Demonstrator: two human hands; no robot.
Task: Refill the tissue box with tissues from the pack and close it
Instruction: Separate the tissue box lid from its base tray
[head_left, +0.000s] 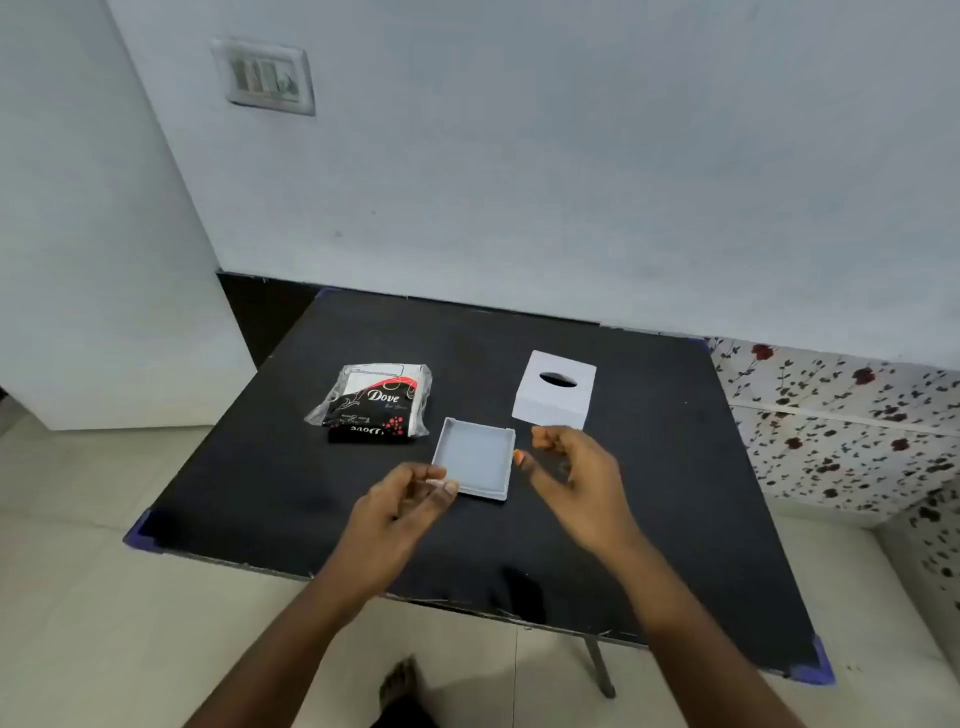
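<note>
Both forearms are bare, without sleeves, and the right grip (563, 470) has an orange-painted thumbnail.

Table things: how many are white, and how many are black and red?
White: 2, the box cover and the tray.
Black and red: 1, the tissue pack.
Total: 3.

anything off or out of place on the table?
Nothing spilled or damaged. The tissue box is apart: its slotted cover stands alone at the back, and its tray-like base lies open and empty between the left hand and right hand. The tissue pack lies slightly askew.
</note>
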